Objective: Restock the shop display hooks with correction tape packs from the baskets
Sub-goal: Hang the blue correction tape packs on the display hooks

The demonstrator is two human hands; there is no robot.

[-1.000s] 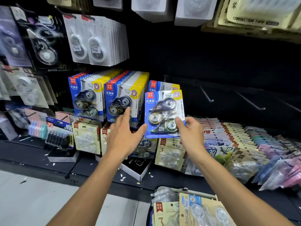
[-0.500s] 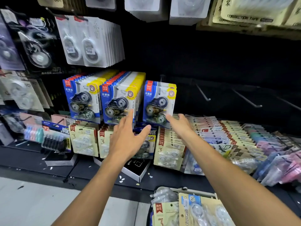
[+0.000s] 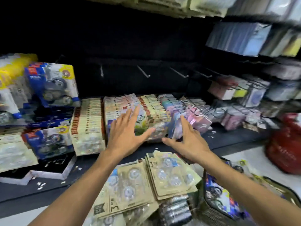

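Both hands spread, left hand (image 3: 125, 134) and right hand (image 3: 187, 141) over glossy blister-card rows (image 3: 146, 108), flat beige packs (image 3: 169, 175) near, top edges far.

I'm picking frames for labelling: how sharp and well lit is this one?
Head view: motion-blurred and blocky, worst at the right racks; print is unreadable. The back panel is nearly black. Both hands, left and right, and the beige packs stay recognisable.

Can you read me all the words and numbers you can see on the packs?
"3" on the front beige pack in the basket.
"3" on the beige pack beside it.
The small print beside each "3" is too blurred to read.
The blue packs carry red and round yellow labels, too blurred to read.
The shelf rows are unreadable too.
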